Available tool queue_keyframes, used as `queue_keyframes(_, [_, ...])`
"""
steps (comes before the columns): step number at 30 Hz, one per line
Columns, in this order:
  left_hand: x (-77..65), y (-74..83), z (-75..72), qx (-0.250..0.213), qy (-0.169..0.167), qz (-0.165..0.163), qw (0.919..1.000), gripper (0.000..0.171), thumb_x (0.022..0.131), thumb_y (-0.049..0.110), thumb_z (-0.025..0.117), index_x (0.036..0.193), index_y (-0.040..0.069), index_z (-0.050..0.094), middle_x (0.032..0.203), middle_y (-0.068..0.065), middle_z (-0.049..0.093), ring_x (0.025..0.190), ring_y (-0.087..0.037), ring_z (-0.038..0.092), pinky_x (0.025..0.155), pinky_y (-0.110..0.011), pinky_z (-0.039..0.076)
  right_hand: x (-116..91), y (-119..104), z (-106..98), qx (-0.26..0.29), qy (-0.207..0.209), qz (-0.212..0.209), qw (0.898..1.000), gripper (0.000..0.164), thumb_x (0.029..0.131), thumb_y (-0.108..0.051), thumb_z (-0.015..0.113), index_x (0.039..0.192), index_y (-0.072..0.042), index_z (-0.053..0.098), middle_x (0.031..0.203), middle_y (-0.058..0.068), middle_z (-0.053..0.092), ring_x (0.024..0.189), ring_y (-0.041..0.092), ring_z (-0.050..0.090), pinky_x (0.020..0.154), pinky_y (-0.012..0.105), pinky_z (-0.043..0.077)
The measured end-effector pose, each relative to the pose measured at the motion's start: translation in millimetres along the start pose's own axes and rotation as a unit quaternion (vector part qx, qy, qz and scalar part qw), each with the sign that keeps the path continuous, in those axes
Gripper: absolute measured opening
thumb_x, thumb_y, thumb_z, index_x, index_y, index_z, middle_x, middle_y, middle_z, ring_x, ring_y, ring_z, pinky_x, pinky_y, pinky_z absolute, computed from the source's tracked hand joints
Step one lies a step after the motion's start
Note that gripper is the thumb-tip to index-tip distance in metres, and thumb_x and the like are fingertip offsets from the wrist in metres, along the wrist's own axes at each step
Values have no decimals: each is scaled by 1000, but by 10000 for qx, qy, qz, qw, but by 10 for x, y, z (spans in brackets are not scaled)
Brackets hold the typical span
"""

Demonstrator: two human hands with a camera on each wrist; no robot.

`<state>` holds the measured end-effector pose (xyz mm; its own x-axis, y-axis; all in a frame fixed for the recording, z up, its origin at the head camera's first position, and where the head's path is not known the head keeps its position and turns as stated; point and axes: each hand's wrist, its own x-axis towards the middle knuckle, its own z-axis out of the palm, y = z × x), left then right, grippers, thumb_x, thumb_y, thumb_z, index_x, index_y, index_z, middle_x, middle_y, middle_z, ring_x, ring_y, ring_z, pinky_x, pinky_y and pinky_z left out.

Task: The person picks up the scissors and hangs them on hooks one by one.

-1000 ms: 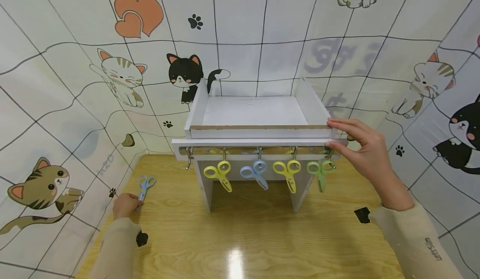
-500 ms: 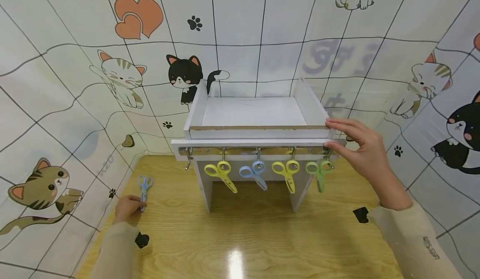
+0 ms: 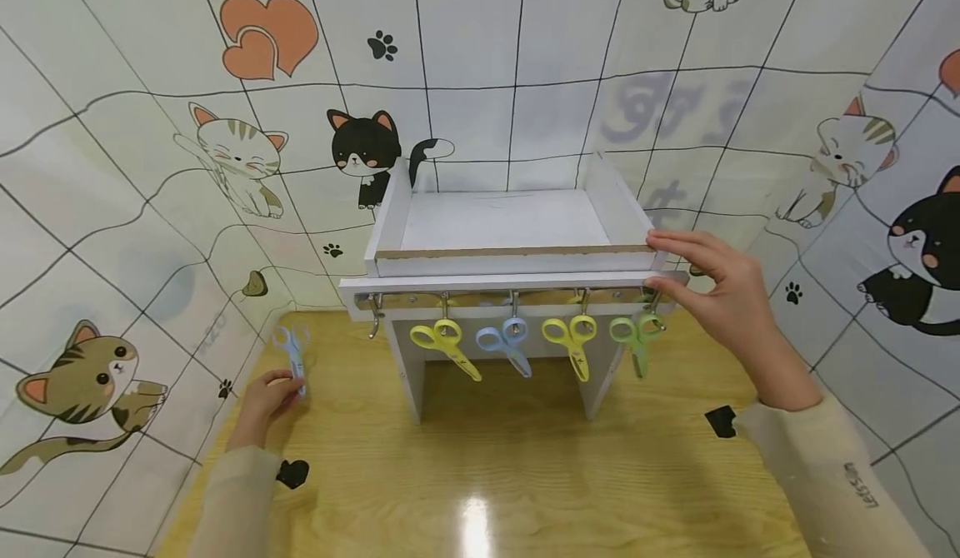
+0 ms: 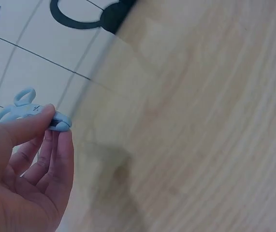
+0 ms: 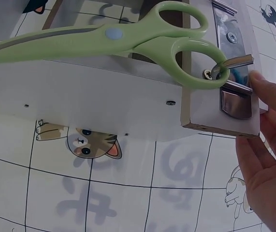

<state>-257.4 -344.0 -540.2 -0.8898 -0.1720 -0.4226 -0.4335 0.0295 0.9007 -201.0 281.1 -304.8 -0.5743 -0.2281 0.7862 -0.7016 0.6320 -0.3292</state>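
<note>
My left hand (image 3: 267, 397) pinches a pair of light blue scissors (image 3: 296, 361) by the blade end, between thumb and fingers. In the left wrist view the scissors (image 4: 34, 110) have their handle loops pointing away from the palm. My right hand (image 3: 723, 291) grips the right end of a white hook rack (image 3: 517, 281), thumb low at the hook rail and fingers higher at the tray corner. From its hooks hang yellow scissors (image 3: 446, 341), blue scissors (image 3: 507, 343), more yellow scissors (image 3: 573, 341) and green scissors (image 3: 637, 337). The leftmost hook (image 3: 376, 316) bears nothing.
The rack stands on a wood-grain table (image 3: 465, 475), with an open-topped white tray (image 3: 510, 221) as its upper part. A cat-print cloth (image 3: 480, 33) encloses the back and sides. Dark patches (image 3: 722, 421) lie near both sleeves.
My left hand has picked the blue scissors up off the table and moved them slightly forward and to the right. My right hand stays at the rack's end.
</note>
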Motion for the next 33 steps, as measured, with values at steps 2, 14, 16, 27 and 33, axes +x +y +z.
queue_keyframes(2, [-26, 58, 30, -272, -107, 40, 9996, 24, 96, 9, 65, 117, 7, 53, 74, 11, 68, 70, 0, 68, 72, -18, 60, 2, -6, 8, 1, -4, 18, 10000, 63, 62, 18, 83, 119, -5, 73, 123, 8, 71, 117, -9, 58, 91, 3, 45])
queue_keyframes(14, [-243, 468, 228, -1232, -623, 702, 9879, 18, 96, 7, 65, 107, 16, 54, 86, 12, 69, 83, -1, 70, 82, -17, 59, 0, 0, 1, -13, -7, 96, 10000, 63, 63, 19, 82, 121, -5, 72, 125, 4, 70, 117, -10, 58, 92, 3, 45])
queue_keyframes(16, [-304, 536, 253, -1272, -686, 870, 9857, 16, 96, 6, 64, 104, 17, 55, 87, 13, 69, 83, -1, 70, 81, -17, 59, 3, 3, 4, 7, 5, 100, 9999, 63, 62, 19, 82, 120, -5, 72, 124, 4, 71, 117, -10, 58, 93, 3, 45])
queue_keyframes(27, [-670, 835, 431, -969, -949, 1996, 9704, 16, 95, 5, 65, 100, 20, 61, 91, 13, 69, 86, -1, 69, 80, -19, 60, -2, 18, 8, 14, -34, 124, 9999, 63, 63, 18, 83, 120, -4, 72, 125, 5, 70, 117, -10, 58, 94, 3, 45])
queue_keyframes(33, [-899, 965, 525, -797, -1045, 2340, 9633, 22, 95, 2, 64, 102, 24, 63, 90, 13, 69, 84, -1, 68, 77, -19, 60, -3, 1, 22, 67, 33, 120, 9999, 63, 61, 20, 82, 119, -3, 73, 124, 4, 71, 115, -10, 59, 92, 3, 45])
